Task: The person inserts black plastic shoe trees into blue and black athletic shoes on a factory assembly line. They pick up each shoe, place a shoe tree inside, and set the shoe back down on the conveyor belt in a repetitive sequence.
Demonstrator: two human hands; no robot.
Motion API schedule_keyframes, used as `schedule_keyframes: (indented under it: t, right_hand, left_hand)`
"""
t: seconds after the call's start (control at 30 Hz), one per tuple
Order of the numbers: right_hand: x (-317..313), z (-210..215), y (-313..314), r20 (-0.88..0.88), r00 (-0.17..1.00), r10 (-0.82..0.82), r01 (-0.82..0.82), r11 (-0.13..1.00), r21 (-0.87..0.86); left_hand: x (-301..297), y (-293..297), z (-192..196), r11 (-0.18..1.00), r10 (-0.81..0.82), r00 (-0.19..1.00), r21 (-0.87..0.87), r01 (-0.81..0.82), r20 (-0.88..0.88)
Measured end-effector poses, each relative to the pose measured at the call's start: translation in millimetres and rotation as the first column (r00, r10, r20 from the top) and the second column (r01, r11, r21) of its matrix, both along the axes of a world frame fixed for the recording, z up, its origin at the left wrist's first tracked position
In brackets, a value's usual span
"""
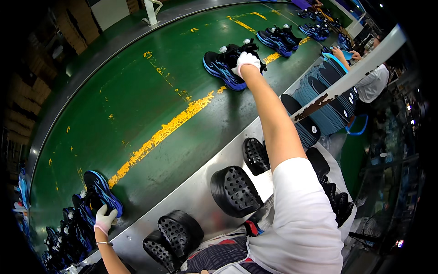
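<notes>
on the green belt [150, 100], at its upper middle, sits a pair of black and blue shoes [216, 69], laces up, and the right hand [247, 61], in a white glove, is clenched over the top of the nearer one. far down the belt at lower left, the left hand [105, 219], also gloved, touches the heel of another black and blue shoe [104, 194]; i cannot tell whether it grips it. a crowd of similar shoes [64, 233] stands just beside that one, and more pairs [278, 39] wait beyond the right hand.

a worn yellow line [162, 133] runs along the belt between the two hands. along the near side, on a metal ledge [199, 191], lie black blocks [237, 191] full of round holes, between the belt and the body. the right arm reaches across this ledge and hides part of it. to its right rise stacks of insoles [312, 93], partly covered by a white post [381, 52] with chipped paint that cuts slantwise in front of them. behind the post, a co-worker [375, 84] in white holds something blue. brown boxes [77, 27] are piled at upper left.
</notes>
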State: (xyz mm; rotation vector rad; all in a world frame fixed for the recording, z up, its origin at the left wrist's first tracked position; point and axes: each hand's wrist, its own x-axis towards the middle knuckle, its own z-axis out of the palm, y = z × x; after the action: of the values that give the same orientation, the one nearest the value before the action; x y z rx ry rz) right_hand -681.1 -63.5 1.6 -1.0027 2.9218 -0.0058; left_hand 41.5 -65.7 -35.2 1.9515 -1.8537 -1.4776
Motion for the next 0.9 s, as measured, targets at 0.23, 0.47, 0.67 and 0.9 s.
schedule_keyframes:
  t: [0.23, 0.47, 0.67, 0.9]
  right_hand:
    - [-11.2, -22.9, 1.0, 0.061, 0.989, 0.133, -0.121, 0.978, -0.171]
    - [28.2, -9.9, 10.2, 0.18, 0.974, 0.14, -0.155, 0.985, 0.07]
    - [118.6, 7.8, 16.6, 0.273, 0.914, 0.299, -0.328, 0.942, 0.067]
    - [257.3, 43.5, 18.2, 0.356, 0.747, 0.561, -0.595, 0.803, -0.017]
  left_hand:
    - [-10.0, 0.7, 2.2, 0.998, 0.044, 0.999, -0.045, -0.044, 0.01]
    - [-1.7, -3.1, -10.0, 0.993, -0.054, 0.998, -0.107, 0.051, -0.031]
    - [9.4, -0.9, -20.7, 0.986, -0.062, 0.998, -0.154, 0.058, -0.024]
    - [21.8, -13.2, -51.6, 0.921, -0.173, 0.97, -0.32, 0.221, 0.171]
